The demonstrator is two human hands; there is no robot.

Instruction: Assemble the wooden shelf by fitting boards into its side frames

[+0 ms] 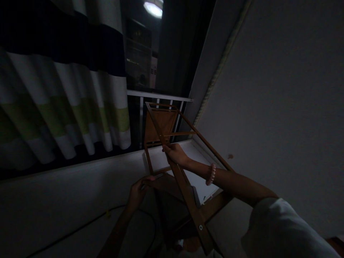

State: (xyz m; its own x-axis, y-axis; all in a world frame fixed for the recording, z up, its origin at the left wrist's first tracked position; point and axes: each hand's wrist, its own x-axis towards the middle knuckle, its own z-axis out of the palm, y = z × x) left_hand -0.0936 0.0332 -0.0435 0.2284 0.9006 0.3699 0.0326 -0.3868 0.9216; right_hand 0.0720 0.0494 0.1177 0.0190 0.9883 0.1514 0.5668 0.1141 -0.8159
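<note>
A brown wooden folding chair [185, 190] with long slats and a brown panel [159, 123] at its far end stands tilted against the wall corner. My right hand [176, 154], a pink bead bracelet [211, 174] on its wrist, is closed around one of the long slats. Lower and to the left, my left hand [137, 191] pinches the near left edge of the chair frame; its fingertips are dim. Between the slats shows a flat white panel [192, 175] with a raised rim. The lower part of the chair fades into shadow.
Behind the chair is a dark window [172, 46] with a white railing [161, 96]. A striped curtain [67, 93] hangs at left. A plain wall [282, 107] rises at right. A dark cable [88, 224] runs along the lower left wall. The room is dim.
</note>
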